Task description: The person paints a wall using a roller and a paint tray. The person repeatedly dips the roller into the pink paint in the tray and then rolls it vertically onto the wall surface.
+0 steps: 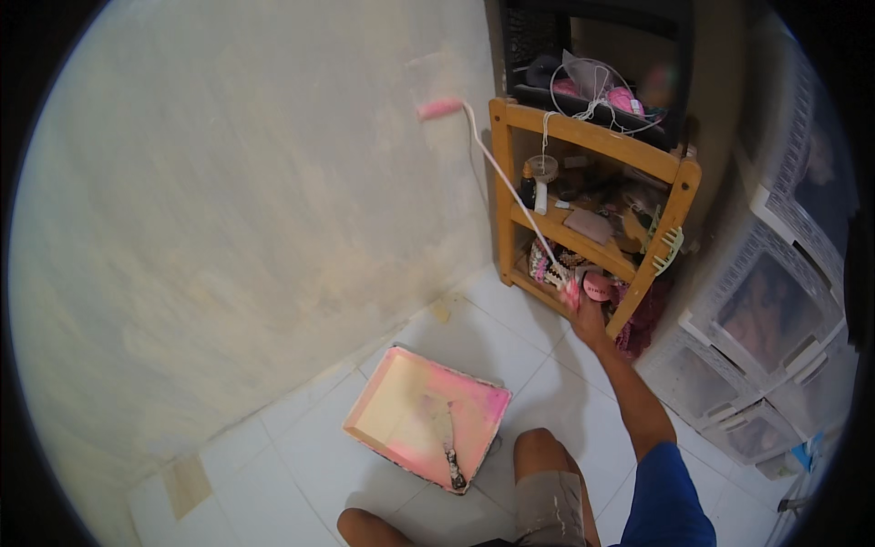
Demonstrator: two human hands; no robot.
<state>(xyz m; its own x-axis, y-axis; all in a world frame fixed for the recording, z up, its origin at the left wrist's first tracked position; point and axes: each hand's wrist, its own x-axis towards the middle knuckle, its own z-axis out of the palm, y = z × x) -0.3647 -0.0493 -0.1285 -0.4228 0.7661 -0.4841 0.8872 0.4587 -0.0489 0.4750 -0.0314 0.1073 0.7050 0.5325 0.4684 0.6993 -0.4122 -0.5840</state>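
Observation:
My right hand [586,316] grips the paint-smeared handle of a long paint roller [504,179], its arm reaching out from the right. The pink-stained roller cover [441,109] is against the pale, patchily painted wall [273,205] or very close to it; contact cannot be told. My left hand is out of view. On the floor before me, between the wall and my knees, lies a paint tray [389,403] with cream and pink paint in it. A paint-crusted putty knife [451,458] rests in the tray, its handle toward me.
A wooden shelf rack [595,137] holding small items stands beyond my hand, with a green claw clip [670,250] on its post. Behind it is a black rack [615,126] with cables and yarn. White plastic drawers [697,328] line the right. Tape pieces [186,487] mark the tiled floor [301,437].

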